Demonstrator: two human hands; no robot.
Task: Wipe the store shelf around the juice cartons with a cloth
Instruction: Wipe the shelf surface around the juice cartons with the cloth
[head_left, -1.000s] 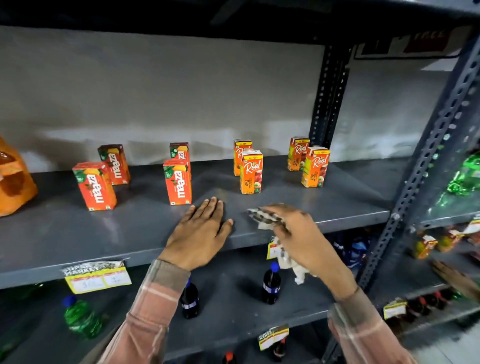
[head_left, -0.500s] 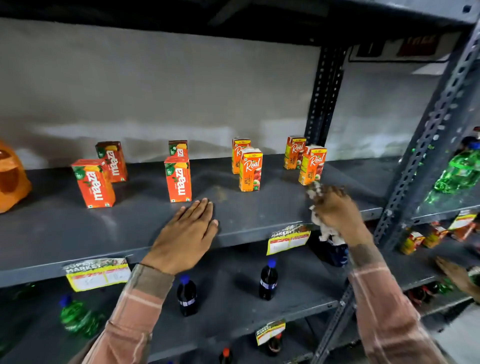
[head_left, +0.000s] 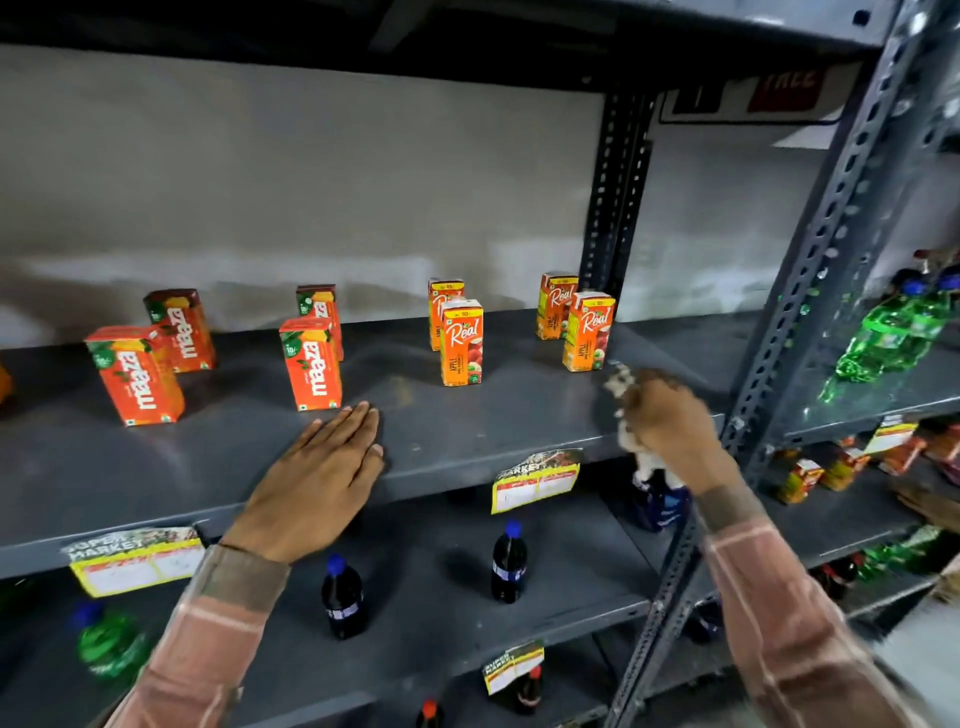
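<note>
A dark grey shelf (head_left: 467, 431) carries several small juice cartons: red Maaza cartons (head_left: 136, 374) on the left and orange Real cartons (head_left: 461, 343) in the middle and right. My left hand (head_left: 317, 478) lies flat, fingers together, on the shelf's front part just below a Maaza carton (head_left: 310, 364). My right hand (head_left: 670, 421) is closed on a crumpled white patterned cloth (head_left: 631, 431) near the shelf's right front corner, just right of and in front of the rightmost Real carton (head_left: 587, 332). Part of the cloth hangs below the shelf edge.
A perforated steel upright (head_left: 831, 249) stands right of my right hand, another (head_left: 615, 197) at the back. Yellow price tags (head_left: 535, 480) hang off the shelf edge. Dark bottles (head_left: 508, 564) stand on the shelf below; green bottles (head_left: 893, 332) on the neighbouring rack. Another person's hand (head_left: 930, 506) shows far right.
My right hand swept the cloth from the middle front of the shelf rightward to its right corner beside the Real cartons. My left hand stayed flat on the shelf.
</note>
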